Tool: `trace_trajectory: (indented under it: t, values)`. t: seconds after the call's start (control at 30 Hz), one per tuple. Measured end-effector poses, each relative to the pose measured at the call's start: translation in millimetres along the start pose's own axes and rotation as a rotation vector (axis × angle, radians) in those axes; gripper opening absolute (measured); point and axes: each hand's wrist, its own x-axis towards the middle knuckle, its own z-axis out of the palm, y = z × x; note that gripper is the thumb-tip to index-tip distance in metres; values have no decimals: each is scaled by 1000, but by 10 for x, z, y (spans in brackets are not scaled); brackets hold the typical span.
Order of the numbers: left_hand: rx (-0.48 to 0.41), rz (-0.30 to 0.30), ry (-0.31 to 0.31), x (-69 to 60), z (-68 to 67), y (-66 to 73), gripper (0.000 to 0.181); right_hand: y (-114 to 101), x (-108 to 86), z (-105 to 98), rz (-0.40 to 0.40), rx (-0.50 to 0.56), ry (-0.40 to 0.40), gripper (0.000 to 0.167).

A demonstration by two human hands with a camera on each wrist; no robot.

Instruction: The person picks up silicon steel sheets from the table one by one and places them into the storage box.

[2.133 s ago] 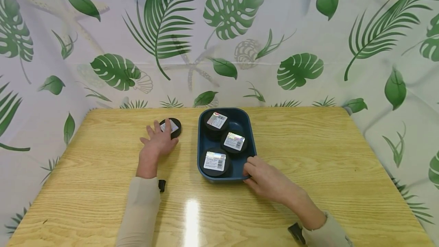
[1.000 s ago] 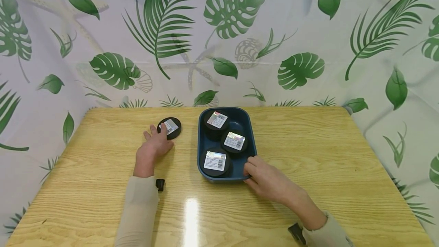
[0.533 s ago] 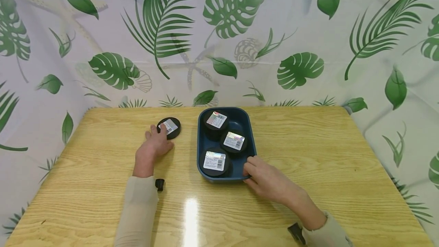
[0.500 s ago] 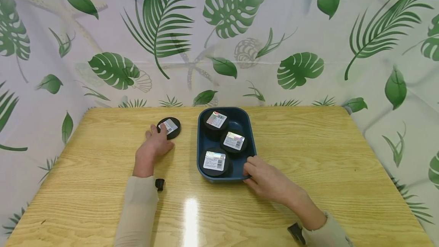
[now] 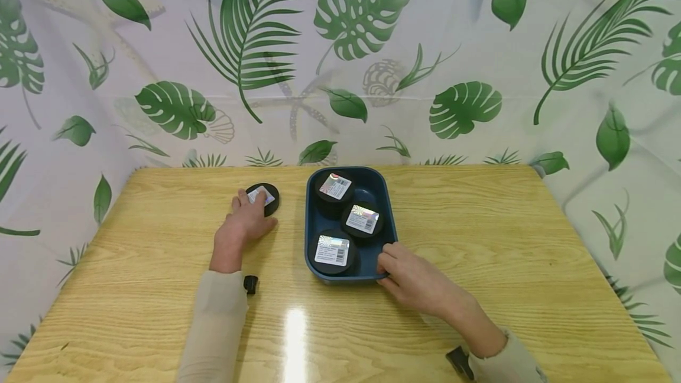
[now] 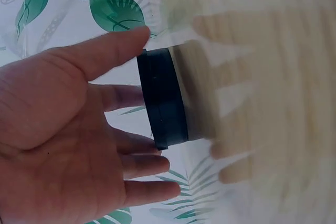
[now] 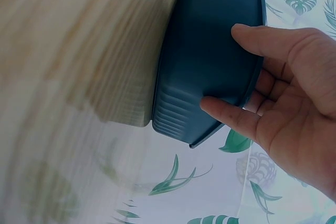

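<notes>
A flat round black container (image 5: 272, 201) with a white label on top lies at the table's back left. My left hand (image 5: 242, 226) reaches over it from the near side, its fingers over the label. In the left wrist view, those fingers are spread and fairly straight behind the black container (image 6: 164, 98), not curled round it. My right hand (image 5: 420, 282) grips the near right corner of a blue rectangular bin (image 5: 352, 280). The right wrist view has the thumb on the outer wall of the bin (image 7: 205, 51) and fingers over its rim.
Inside the bin lie several similar black containers, among them a near one (image 5: 332, 253), a middle one (image 5: 363, 220) and a far one (image 5: 334, 189). A leaf-patterned curtain (image 5: 457, 46) borders the wooden table (image 5: 479, 223) at the back and sides.
My left hand drew back slightly from the round container, then moved forward over its label again. The container has barely shifted. My right hand and the bin stay in place.
</notes>
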Motion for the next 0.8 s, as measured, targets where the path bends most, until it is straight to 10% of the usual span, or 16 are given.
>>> trace_trajectory:
  t: [0.8]
  values:
    - [50, 62, 72, -49, -3, 30, 29, -10, 4, 3, 8, 3, 7, 21]
